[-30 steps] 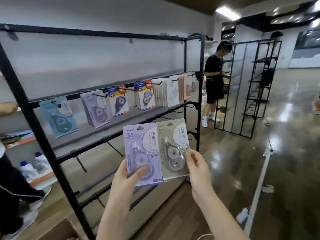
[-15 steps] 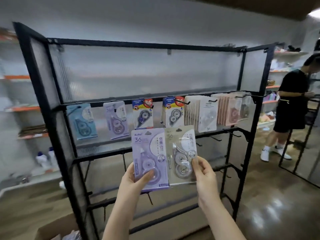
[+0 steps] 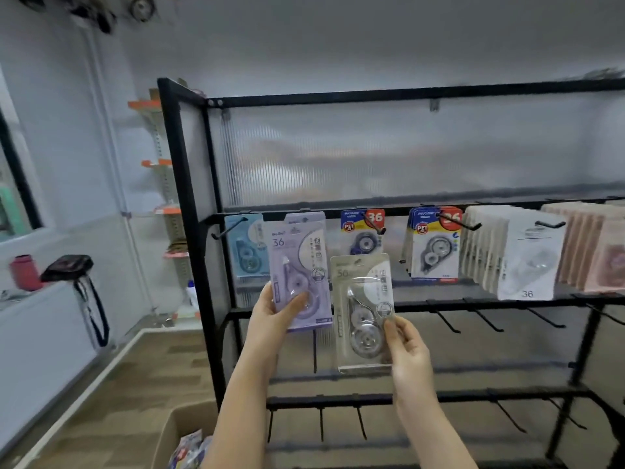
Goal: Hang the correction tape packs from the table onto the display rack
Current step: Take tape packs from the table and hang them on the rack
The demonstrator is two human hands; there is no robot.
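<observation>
Packs just got split: left hand (image 3: 270,311) lifts the purple pack (image 3: 299,272) to the rack's (image 3: 182,198) purple hook, right hand (image 3: 407,350) pinches the beige pack (image 3: 363,309) lower. Hanging's next.

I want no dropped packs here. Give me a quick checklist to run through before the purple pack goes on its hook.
1. Grip on the purple pack: left hand holds its lower part, thumb across the front. Ok.
2. Grip on the beige pack: right hand pinches only its lower right edge. Ok, but light.
3. Matching hook: another purple pack hangs right behind the held one. Ok.
4. Hang hole lined up with the hook tip: hidden behind the held pack. Cannot tell.
5. Pack upright: slightly tilted. Not ok.
</observation>
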